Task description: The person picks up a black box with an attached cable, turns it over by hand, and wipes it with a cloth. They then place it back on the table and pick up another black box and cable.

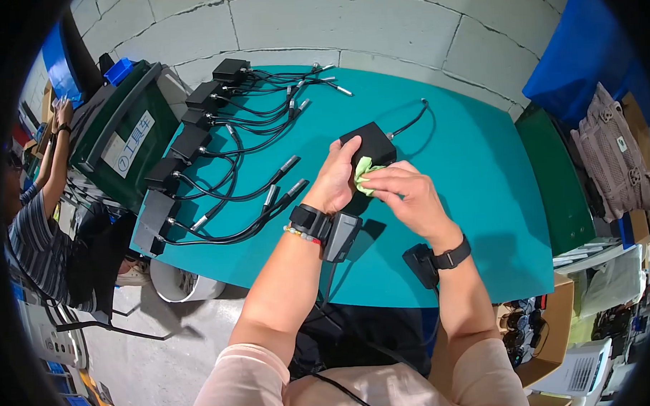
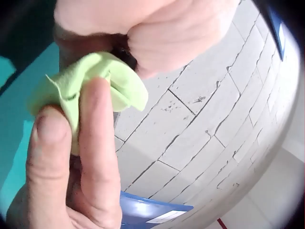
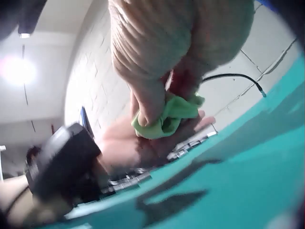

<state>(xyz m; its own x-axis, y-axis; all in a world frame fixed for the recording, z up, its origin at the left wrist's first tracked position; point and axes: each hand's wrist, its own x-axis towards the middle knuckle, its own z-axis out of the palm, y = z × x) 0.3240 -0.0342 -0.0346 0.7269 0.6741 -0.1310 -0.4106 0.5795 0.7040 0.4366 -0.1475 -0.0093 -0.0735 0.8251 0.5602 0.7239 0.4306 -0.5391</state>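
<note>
A black box (image 1: pixel 371 143) with a short black cable (image 1: pixel 412 119) at its far side is gripped by my left hand (image 1: pixel 333 175), its thumb lying over the top. My right hand (image 1: pixel 411 196) pinches a light green cloth (image 1: pixel 363 174) between thumb and fingers, against the box's near side. From the left wrist, the bunched cloth (image 2: pixel 90 81) shows between the fingertips, with the box mostly hidden behind it and the left hand. The right wrist view has the same cloth (image 3: pixel 167 118) below the right hand's fingers, close to the left hand.
Several black boxes (image 1: pixel 190 143) with cables and metal connectors (image 1: pixel 289 163) line the left side of the teal table (image 1: pixel 474 176). A green bin (image 1: pixel 126 142) and another person's arm (image 1: pixel 57 151) are at left; an open carton (image 1: pixel 555 331) stands at lower right.
</note>
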